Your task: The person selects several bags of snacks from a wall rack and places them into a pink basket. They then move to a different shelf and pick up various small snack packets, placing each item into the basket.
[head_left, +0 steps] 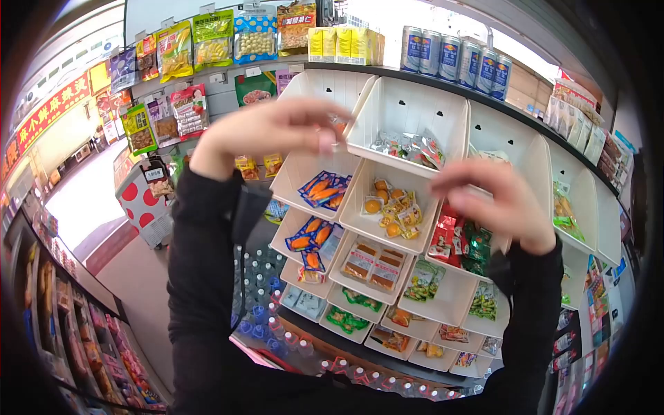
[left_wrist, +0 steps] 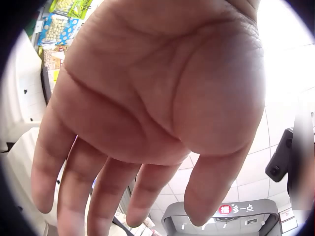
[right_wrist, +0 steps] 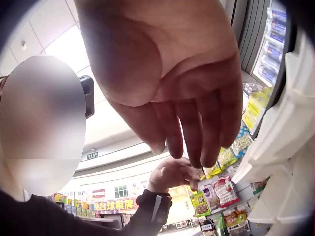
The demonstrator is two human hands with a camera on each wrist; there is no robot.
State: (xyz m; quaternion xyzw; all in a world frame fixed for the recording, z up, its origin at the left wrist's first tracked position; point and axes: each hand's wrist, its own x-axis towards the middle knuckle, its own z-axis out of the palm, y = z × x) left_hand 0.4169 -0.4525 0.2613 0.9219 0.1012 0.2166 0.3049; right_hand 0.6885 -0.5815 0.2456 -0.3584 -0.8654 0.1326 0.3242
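Observation:
Both hands are raised in front of a rack of white bins, with nothing held in either. In the head view my left hand (head_left: 273, 131) is nearest the upper-left bins, and its palm (left_wrist: 147, 93) and loosely extended fingers show bare in the left wrist view. My right hand (head_left: 494, 197) appears blurred before the bins at right centre; its palm (right_wrist: 177, 64) is empty too, fingers relaxed. Between the hands are a bin of clear-wrapped snacks (head_left: 415, 147) and a bin of yellow-wrapped snacks (head_left: 399, 213). Red and green packets (head_left: 448, 235) lie below the right hand.
Blue-and-orange packets (head_left: 324, 189) fill bins at left. Silver-blue cans (head_left: 449, 57) and yellow cartons (head_left: 340, 45) stand on the top shelf. Snack bags (head_left: 213, 38) hang at upper left. Bottles (head_left: 289, 339) stand low in front. Another shelf of packets (head_left: 83, 325) runs along the left.

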